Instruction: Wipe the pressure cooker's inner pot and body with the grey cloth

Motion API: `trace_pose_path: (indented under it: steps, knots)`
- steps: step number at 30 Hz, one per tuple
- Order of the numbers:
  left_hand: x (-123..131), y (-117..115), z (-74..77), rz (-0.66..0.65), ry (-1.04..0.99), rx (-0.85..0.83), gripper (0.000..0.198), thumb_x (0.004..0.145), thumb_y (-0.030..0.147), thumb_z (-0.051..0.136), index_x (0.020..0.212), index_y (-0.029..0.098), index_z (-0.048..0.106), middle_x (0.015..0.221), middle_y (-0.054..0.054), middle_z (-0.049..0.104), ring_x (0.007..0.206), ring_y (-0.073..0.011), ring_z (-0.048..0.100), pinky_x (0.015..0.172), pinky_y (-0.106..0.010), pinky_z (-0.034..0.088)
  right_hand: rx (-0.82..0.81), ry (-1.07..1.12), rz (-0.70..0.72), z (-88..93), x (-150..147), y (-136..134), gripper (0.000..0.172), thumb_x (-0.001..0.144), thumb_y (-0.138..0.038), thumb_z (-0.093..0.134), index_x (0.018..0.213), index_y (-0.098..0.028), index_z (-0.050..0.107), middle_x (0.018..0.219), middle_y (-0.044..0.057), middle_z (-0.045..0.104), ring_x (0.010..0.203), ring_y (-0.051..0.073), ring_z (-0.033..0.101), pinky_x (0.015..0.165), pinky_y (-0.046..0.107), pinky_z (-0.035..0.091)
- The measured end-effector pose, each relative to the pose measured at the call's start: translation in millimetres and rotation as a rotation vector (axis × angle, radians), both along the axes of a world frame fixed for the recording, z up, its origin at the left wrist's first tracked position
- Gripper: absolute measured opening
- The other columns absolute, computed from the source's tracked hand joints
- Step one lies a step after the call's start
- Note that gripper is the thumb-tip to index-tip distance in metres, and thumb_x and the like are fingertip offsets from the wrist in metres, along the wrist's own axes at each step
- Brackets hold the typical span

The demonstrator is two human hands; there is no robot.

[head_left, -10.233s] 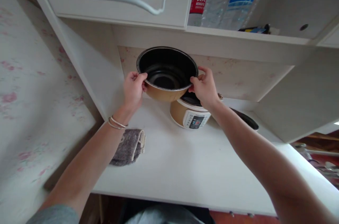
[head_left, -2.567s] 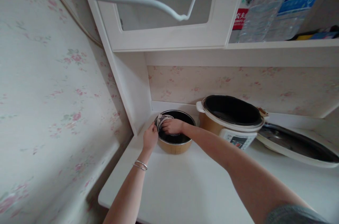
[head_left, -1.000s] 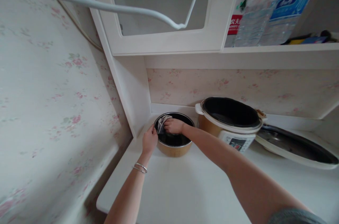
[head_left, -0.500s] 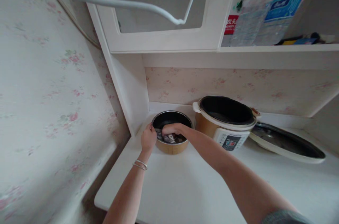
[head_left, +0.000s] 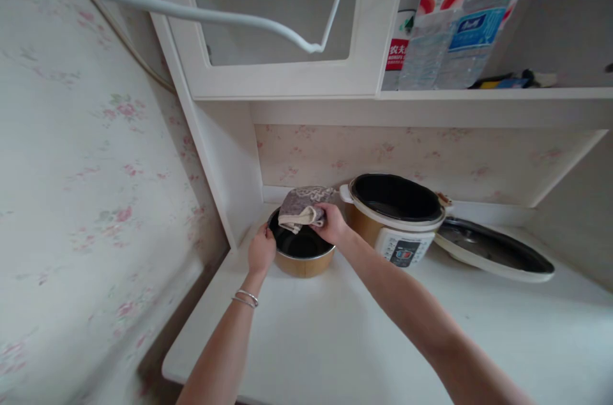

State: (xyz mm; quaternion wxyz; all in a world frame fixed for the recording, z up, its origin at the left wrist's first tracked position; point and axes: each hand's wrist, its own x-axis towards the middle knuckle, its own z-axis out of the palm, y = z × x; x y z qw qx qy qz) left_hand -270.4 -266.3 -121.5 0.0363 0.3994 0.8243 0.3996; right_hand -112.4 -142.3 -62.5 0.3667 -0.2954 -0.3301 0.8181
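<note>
A round pot [head_left: 304, 266], black inside and golden outside, stands on the white counter near the left side panel. My left hand [head_left: 262, 250] grips its left rim, fingers closed over the edge. In my right hand [head_left: 330, 223] is a folded grey-and-cream patterned cloth [head_left: 304, 206], pinched at its right end. The cloth is above the pot's far rim and covers part of the opening. Below it the dark inside of the pot shows.
Right of the pot stands a golden and white electric cooker [head_left: 364, 226], its top uncovered. Its oval lid [head_left: 498, 252] lies upside down further right. Plastic bottles [head_left: 440, 28] stand on the shelf above. A white cable [head_left: 215, 18] crosses high in front of the cabinet.
My right hand has lifted the cloth from inside the pot up to above its far rim. My left hand stays on the rim. The view has shifted slightly right.
</note>
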Motion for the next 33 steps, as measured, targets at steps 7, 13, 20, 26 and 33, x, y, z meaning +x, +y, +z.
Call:
trace_pose_path:
  steps: [7, 13, 20, 26, 33]
  knots:
    - [-3, 1, -7.1, -0.012, -0.028, 0.028, 0.043, 0.093, 0.032, 0.033, 0.126, 0.016, 0.057, 0.115, -0.016, 0.066, 0.109, -0.0293, 0.062, 0.09, -0.043, 0.047, -0.144, 0.337, -0.097, -0.2, 112, -63, 0.032, 0.084, -0.045, 0.056, 0.104, -0.019, 0.062, 0.098, 0.006, 0.071, 0.096, 0.024, 0.067, 0.079, 0.04, 0.057]
    - [-10, -1, -8.4, -0.04, 0.069, 0.006, 0.043, 0.094, 0.036, 0.033, 0.124, 0.017, 0.057, 0.113, -0.015, 0.067, 0.103, -0.0309, 0.063, 0.089, -0.046, 0.047, -0.187, 0.083, -0.203, -39.1, 157, -106, 0.035, 0.074, -0.02, 0.066, 0.109, -0.014, 0.063, 0.097, 0.009, 0.072, 0.089, 0.024, 0.069, 0.075, 0.035, 0.059]
    - [-55, -8, 13.2, -0.412, 0.458, 0.058, 0.041, 0.094, 0.033, 0.034, 0.121, 0.017, 0.06, 0.123, -0.012, 0.059, 0.115, -0.0231, 0.055, 0.102, -0.04, 0.041, 0.269, -0.325, -0.462, -99.7, 163, -89, 0.046, 0.07, -0.029, 0.072, 0.114, -0.021, 0.061, 0.113, 0.005, 0.068, 0.106, 0.024, 0.062, 0.096, 0.041, 0.048]
    - [-72, -18, 22.3, -0.748, 0.545, -0.212, 0.043, 0.093, 0.043, 0.037, 0.121, 0.025, 0.064, 0.135, -0.006, 0.055, 0.126, -0.0232, 0.048, 0.107, -0.04, 0.037, 0.617, -0.584, -0.553, -121.1, 99, -54, 0.057, 0.077, -0.029, 0.057, 0.133, -0.023, 0.047, 0.129, 0.006, 0.058, 0.12, 0.023, 0.053, 0.106, 0.041, 0.036]
    - [-47, -28, 10.1, -0.574, 0.456, -0.146, 0.042, 0.095, 0.041, 0.035, 0.117, 0.022, 0.065, 0.136, -0.006, 0.054, 0.129, -0.0189, 0.046, 0.11, -0.035, 0.033, 0.506, -0.45, -0.526, -124.2, 63, -79, 0.063, 0.076, -0.026, 0.051, 0.138, -0.026, 0.038, 0.142, 0.003, 0.045, 0.135, 0.018, 0.034, 0.111, 0.037, 0.027]
